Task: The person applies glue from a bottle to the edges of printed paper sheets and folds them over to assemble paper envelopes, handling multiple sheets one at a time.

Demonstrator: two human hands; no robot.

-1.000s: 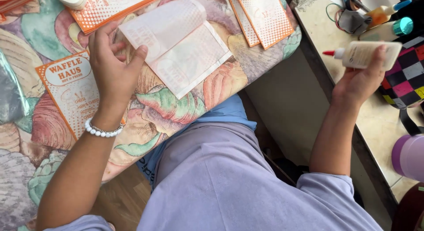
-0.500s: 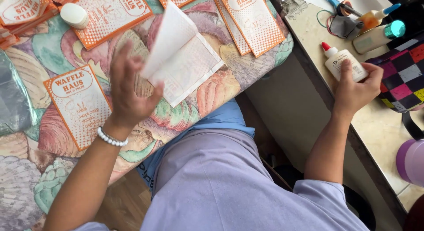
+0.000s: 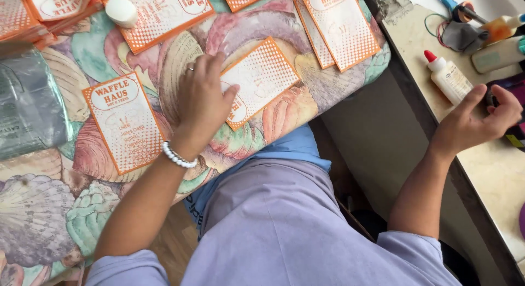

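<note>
My left hand (image 3: 203, 100) lies flat and open on the orange card (image 3: 257, 81), which I should press evenly, while my right hand (image 3: 474, 122) hovers empty, loosely curled, beside the glue bottle (image 3: 448, 78).

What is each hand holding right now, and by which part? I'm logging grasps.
Nothing is gripped. The left hand presses flat on one end of the orange-edged card. The right hand is open beside the glue bottle, apart from it.

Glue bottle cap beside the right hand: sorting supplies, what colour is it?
Red, on the white glue bottle near the right hand; head view.
</note>
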